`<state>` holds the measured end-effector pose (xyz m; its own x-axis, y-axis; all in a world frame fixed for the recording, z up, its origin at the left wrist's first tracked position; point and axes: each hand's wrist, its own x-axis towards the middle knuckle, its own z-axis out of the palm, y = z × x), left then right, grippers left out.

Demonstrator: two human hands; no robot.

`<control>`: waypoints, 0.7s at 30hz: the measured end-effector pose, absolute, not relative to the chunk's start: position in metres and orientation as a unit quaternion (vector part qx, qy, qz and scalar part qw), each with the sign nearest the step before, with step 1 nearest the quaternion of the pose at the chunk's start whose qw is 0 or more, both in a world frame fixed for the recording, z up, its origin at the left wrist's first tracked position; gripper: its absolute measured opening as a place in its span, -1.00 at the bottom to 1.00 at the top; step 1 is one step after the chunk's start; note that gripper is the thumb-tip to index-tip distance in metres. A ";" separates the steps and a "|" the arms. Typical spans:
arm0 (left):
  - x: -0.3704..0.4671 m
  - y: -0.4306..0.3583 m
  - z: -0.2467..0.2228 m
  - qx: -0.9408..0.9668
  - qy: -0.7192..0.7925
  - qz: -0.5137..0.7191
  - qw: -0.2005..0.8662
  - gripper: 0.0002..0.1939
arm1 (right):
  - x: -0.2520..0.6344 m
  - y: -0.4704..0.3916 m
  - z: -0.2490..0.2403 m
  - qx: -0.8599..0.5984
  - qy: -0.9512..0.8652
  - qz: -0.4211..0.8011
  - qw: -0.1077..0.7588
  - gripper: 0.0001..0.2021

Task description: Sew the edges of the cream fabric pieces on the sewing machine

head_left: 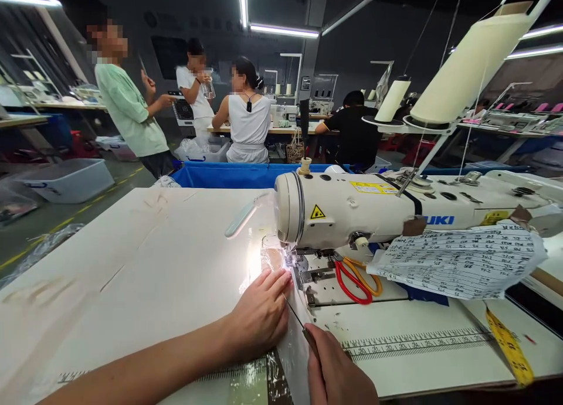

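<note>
The sewing machine (334, 208) stands on the right part of the table (189, 247). Just before its needle end rests the left hand (264, 305); the right hand (341, 370), around a hand tool (294, 311), is farther forward of the machine. Scissors (354, 283) lie under the machine's arm. A written sheet (461, 258) is against the machine's front, rightward; a tape measure (510, 346) lies before the machine, far right. Thread cones (475, 65) stand above its right part. Behind the machine are a trough (229, 175) and a seated co-worker (248, 126); a plastic box (73, 181) is well left.
</note>
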<state>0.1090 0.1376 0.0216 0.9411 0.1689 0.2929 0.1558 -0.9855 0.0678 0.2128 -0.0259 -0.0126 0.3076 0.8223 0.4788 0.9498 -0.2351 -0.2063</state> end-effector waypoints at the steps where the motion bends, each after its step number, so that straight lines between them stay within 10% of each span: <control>1: 0.109 0.137 0.023 0.985 0.081 0.151 0.024 -0.52 | 0.213 -0.025 -0.012 -0.772 -0.574 -0.137 0.235 -0.61; 21: 0.117 0.154 0.029 0.975 0.114 0.187 0.026 -0.65 | 0.208 0.005 0.003 -0.801 -0.542 -0.100 0.233 -0.61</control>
<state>0.1168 0.1538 0.0286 0.9043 0.2317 0.3586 0.2122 -0.9727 0.0935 0.2078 0.0054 0.0026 0.3921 0.8220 0.4130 0.9152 -0.3032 -0.2654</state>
